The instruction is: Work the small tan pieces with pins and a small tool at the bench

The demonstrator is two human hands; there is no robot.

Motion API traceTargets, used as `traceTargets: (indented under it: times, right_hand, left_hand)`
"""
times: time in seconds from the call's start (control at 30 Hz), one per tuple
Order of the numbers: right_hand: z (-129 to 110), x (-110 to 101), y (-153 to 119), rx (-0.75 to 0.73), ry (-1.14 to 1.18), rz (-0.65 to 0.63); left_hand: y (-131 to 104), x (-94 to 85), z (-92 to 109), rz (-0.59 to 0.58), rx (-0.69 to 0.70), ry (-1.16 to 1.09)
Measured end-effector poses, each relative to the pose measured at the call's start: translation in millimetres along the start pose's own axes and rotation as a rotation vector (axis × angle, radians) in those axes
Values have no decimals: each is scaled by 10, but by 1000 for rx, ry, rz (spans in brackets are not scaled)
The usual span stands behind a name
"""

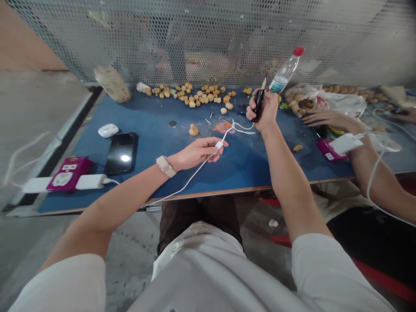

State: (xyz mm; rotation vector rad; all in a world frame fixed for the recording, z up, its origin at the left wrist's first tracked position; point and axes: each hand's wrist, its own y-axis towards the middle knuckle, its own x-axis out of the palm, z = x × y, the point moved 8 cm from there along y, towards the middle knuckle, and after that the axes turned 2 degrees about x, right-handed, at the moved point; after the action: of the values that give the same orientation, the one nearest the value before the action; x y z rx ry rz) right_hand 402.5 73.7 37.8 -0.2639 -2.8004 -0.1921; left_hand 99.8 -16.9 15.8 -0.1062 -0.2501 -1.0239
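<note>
My right hand (264, 108) is closed around a black electric engraving pen (259, 104), its pointed metal tip facing up. From its lower end a white cord (238, 128) runs in loose loops over the table. The cord's small white inline switch (219, 145) is pinched between the thumb and fingers of my left hand (203, 151). Between the hands lie an orange-red smear (223, 126) and a few thin metal bits (209, 118). One small tan gourd (193, 130) sits just beyond my left hand. Behind my right hand is a red-capped plastic bottle (284, 73).
Many small gourds (208, 96) line the back of the blue table (156, 134), below a perforated metal panel (214, 39). At left are a phone (121, 151), a white mouse-shaped case (108, 130) and a purple power strip (69, 173). Another person's hand (331, 119) rests at right.
</note>
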Motion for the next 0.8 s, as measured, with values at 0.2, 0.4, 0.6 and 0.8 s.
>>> traceTargets:
  times: [0.2, 0.4, 0.6, 0.8]
  right_hand:
    - [104, 274, -88, 68, -49, -96]
    - [189, 429, -151, 129, -115, -118]
    - [223, 474, -212, 195, -188, -50]
    - [244, 470, -194, 194, -206, -65]
  left_hand:
    - [3, -39, -27, 34, 7, 95]
    - [13, -121, -60, 108, -20, 98]
    - [15, -233, -106, 174, -31, 69]
    - [-3, -257, -102, 192, -34, 104]
